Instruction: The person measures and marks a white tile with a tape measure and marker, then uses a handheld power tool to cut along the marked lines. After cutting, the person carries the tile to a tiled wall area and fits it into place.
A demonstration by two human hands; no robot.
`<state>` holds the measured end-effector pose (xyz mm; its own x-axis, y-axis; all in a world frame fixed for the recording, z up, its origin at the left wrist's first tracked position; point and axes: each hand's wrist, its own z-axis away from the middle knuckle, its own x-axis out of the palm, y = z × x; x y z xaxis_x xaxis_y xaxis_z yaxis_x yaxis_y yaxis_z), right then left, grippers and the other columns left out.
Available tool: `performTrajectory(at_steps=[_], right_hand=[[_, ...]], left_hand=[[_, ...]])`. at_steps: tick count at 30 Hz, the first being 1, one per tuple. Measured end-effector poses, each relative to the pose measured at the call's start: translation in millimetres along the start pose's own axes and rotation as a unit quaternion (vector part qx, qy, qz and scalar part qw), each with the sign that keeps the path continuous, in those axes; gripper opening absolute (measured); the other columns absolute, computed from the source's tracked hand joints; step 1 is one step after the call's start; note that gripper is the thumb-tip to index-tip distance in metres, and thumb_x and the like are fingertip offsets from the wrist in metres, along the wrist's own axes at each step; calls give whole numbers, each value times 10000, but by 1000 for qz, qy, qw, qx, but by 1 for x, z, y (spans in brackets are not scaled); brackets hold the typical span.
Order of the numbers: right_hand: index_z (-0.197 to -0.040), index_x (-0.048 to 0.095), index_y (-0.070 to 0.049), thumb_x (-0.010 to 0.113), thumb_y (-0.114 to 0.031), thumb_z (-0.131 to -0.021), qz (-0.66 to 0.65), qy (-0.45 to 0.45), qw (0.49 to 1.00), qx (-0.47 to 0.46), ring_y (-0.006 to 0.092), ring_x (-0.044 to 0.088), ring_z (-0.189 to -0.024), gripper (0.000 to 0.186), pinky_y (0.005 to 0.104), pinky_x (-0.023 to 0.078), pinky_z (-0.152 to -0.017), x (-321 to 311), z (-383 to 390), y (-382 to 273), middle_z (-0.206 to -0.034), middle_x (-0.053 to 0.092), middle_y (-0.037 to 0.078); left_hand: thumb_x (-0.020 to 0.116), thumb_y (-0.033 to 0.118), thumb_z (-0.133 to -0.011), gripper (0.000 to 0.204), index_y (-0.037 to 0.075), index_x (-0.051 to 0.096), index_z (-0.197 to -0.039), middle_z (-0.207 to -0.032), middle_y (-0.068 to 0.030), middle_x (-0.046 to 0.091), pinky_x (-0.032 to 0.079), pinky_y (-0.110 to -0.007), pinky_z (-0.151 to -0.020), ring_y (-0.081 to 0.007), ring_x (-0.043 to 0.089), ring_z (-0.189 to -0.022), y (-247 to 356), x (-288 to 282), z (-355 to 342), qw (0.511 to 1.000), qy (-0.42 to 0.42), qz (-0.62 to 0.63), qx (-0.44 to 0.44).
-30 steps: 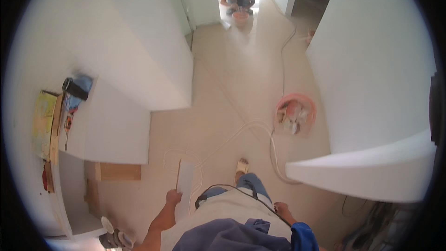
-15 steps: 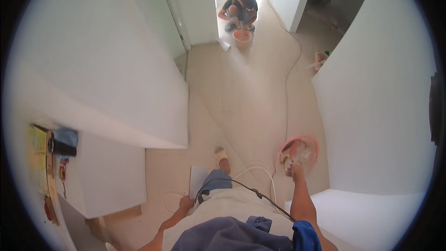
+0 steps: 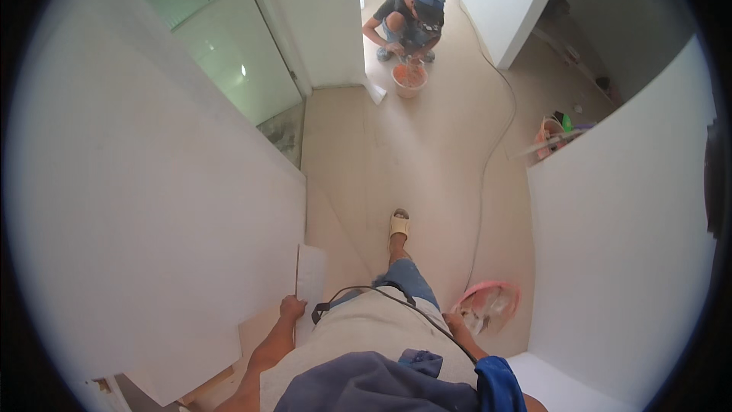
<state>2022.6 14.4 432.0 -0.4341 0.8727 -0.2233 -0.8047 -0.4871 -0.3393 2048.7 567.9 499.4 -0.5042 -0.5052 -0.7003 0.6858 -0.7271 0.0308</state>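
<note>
Low on the left, my left hand is closed on the edge of a flat pale board, held upright beside my leg. The board's lower part is hidden by my body. My right hand is down by my right hip, its fingers curled at the near left side of a pink bucket. Whitish smears and some blurred contents show inside the bucket. The exact grip, on rim or handle, is partly hidden. A black cord runs across my waist.
Ahead, a person in a blue cap squats over a bucket of orange material. A long cable snakes along the floor. White walls stand on both sides. A pink bucket with tools sits by the right-hand opening.
I have stepped forward, and my other foot now shows ahead. My right hand and the pink bucket have come back nearer my body. The left hand still holds the board, now slightly higher.
</note>
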Motion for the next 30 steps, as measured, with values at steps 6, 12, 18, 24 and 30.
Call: performTrajectory(at_steps=[6, 12, 18, 24, 30], right_hand=[[-1192, 590, -60, 571, -320, -956, -349, 60, 930, 101, 332, 634, -826, 351, 514, 539, -676, -94, -113, -160, -928, 621, 172], [-982, 581, -21, 539, -169, -936, -210, 104, 971, -51, 258, 634, -632, 161, 421, 560, -587, -231, -138, -442, -780, 628, 115], [-925, 580, -32, 533, -201, -935, -133, 83, 980, -125, 254, 642, -651, 176, 407, 568, -589, -256, -170, -595, -791, 635, 114], [-1099, 630, 23, 622, -304, -904, 525, -100, 842, -72, 252, 678, -759, 381, 371, 573, -695, -212, -217, -614, -947, 706, 161], [-1243, 576, -7, 596, -292, -931, 122, -85, 989, 17, 332, 688, -844, 423, 451, 571, -724, -230, -248, -706, -1043, 685, 203]], left_hand=[[743, 417, -823, 566, -56, 694, -1130, -1143, -268, 685, 529, -473, -941, -402, 659, -1099, 70, -63, -53, 997, 64, 31, -8], [735, 415, -832, 575, -95, 689, -1094, -1106, -312, 675, 524, -483, -921, -435, 659, -1065, 147, -97, -78, 994, 49, 99, -1], [731, 441, -830, 523, -45, 719, -1021, -1047, -270, 702, 536, -472, -890, -422, 676, -1023, 219, -121, -120, 988, -2, 150, -31], [664, 397, -871, 447, -22, 730, -1011, -1074, -242, 709, 546, -466, -893, -387, 690, -1024, 267, -165, -167, 985, -49, 137, -90], [626, 360, -886, 422, 4, 716, -1093, -1152, -210, 698, 539, -468, -920, -376, 674, -1078, 305, -241, -195, 954, -102, 217, -179]])
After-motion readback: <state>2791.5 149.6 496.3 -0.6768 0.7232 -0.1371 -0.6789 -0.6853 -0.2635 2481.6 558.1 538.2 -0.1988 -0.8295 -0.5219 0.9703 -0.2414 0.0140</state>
